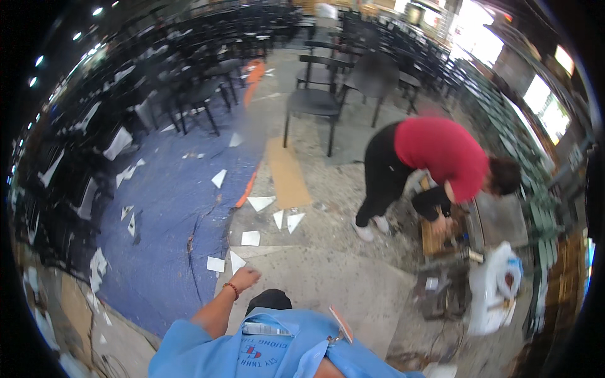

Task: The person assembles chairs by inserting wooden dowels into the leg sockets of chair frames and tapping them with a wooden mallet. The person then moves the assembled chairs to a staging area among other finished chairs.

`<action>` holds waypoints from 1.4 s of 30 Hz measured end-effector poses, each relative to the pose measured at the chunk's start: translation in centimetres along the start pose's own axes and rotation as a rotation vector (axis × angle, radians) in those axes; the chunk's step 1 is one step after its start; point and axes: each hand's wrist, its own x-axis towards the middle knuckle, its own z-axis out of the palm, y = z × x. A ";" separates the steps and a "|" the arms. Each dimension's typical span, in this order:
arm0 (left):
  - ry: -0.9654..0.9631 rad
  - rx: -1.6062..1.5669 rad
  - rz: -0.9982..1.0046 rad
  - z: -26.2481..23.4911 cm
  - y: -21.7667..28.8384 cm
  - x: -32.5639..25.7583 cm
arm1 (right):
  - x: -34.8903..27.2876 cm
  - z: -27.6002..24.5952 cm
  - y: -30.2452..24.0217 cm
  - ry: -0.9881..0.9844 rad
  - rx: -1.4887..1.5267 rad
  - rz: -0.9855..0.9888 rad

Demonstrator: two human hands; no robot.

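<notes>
My left hand (244,276) hangs in front of my body, a brown bead bracelet (231,290) around its wrist. It appears empty, its fingers loosely bent and a little apart. Beyond it, scraps of white paper (215,264) lie on the floor; the hand is above them, and I see no contact. My right hand is out of view. I wear a light blue shirt (265,353) with a flat white item in its pocket, and an orange-edged card (341,324) hangs at the chest.
A person in a red top (441,151) bends over a wooden crate (435,236) at right. Near it stand a white plastic bag (495,290) and a low dark stand (441,302). Black chairs (313,104) crowd the back. A blue tarp (164,252) covers the left floor; cardboard (287,173) lies ahead.
</notes>
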 end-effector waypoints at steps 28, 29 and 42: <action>-1.128 -0.892 1.826 -20.9 67.7 25.6 | 20.8 -3.1 -67.7 0.038 -0.125 -0.069; -1.143 -0.872 1.797 -20.5 70.2 26.7 | 22.2 -3.5 -71.4 0.033 -0.126 -0.113; -1.375 -0.742 1.707 -19.0 92.1 49.1 | 22.2 -12.4 -107.1 0.209 0.285 -0.485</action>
